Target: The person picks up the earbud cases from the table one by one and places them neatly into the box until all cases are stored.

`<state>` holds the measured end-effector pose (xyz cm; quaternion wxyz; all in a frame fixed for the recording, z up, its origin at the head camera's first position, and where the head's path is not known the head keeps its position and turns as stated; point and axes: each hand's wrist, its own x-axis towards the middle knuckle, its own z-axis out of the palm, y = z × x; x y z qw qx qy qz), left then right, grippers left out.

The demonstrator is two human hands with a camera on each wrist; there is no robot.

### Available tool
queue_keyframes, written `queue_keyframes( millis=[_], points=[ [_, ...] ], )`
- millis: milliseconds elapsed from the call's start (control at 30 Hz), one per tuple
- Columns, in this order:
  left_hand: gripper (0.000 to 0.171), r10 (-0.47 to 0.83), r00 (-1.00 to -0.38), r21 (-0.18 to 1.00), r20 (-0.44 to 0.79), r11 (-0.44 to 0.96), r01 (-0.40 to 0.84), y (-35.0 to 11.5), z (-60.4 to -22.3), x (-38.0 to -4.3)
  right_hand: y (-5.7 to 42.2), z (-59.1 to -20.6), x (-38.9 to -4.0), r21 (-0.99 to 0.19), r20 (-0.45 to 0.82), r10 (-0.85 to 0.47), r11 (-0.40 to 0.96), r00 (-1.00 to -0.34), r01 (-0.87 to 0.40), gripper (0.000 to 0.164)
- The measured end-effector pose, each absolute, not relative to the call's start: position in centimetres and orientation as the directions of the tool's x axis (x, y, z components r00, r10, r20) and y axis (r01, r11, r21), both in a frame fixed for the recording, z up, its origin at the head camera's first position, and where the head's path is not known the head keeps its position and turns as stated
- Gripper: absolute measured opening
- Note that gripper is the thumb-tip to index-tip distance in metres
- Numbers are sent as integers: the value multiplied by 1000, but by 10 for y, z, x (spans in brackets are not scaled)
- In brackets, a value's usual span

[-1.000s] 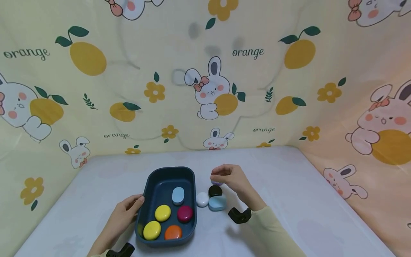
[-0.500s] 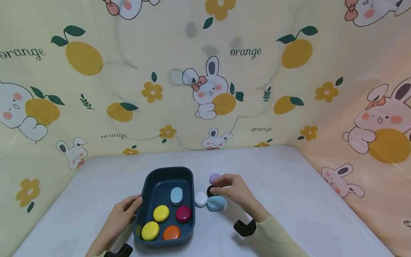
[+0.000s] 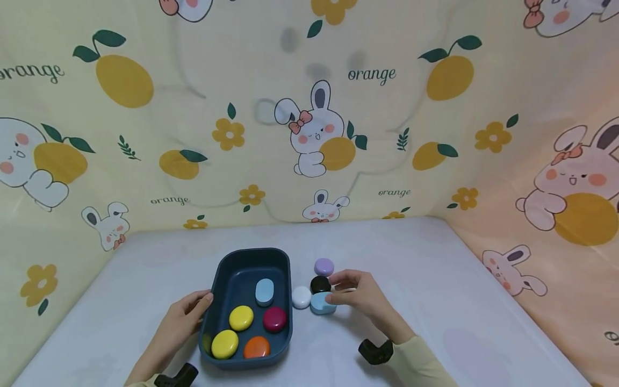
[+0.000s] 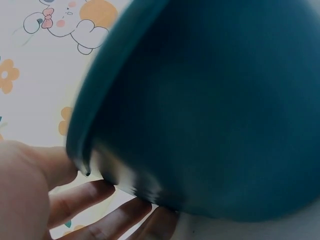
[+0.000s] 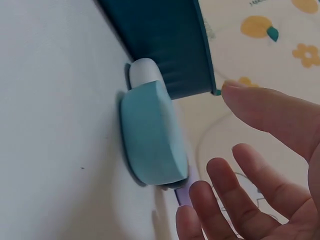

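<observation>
My left hand [image 3: 180, 320] holds the dark blue tray [image 3: 293, 279] at its left side. In the left wrist view the thumb is at the rim and the fingers [image 4: 117, 216] lie against the outer wall. My right hand [image 3: 366, 293] hovers just right of a light blue oval block [image 3: 321, 304], fingers parted and holding nothing. The right wrist view shows a gap between the fingers [image 5: 222, 172] and this block [image 5: 150, 135]. Clustered about it are a white round piece [image 3: 302, 297], a black round piece [image 3: 319, 285] and a purple round piece [image 3: 324, 266].
Inside the tray lie another light blue oval block [image 3: 264, 292], two yellow round pieces [image 3: 240, 318], a dark red one [image 3: 274, 319] and an orange one [image 3: 257, 347]. A white table surface [image 3: 411, 258] meets a printed cloth backdrop [image 3: 261, 172] behind.
My right hand has moved from over the purple piece toward me, past the black piece, to beside the light blue oval block. The purple piece is now uncovered. The left hand stays at the tray.
</observation>
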<state>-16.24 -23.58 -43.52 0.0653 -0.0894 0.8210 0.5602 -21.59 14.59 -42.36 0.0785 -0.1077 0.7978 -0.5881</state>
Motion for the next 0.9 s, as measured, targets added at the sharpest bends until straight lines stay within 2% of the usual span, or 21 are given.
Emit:
queue_keyframes(
  millis=[400, 900],
  points=[
    [69, -78, -978, 908, -195, 362, -210, -235, -435, -162, 147, -435, -221, -943, -2, -357, 310, -934, -117, 45],
    [68, -85, -979, 911, -185, 360, -204, -235, -437, -163, 149, -441, -226, -933, -42, -358, 347, -933, -91, 46]
  ],
)
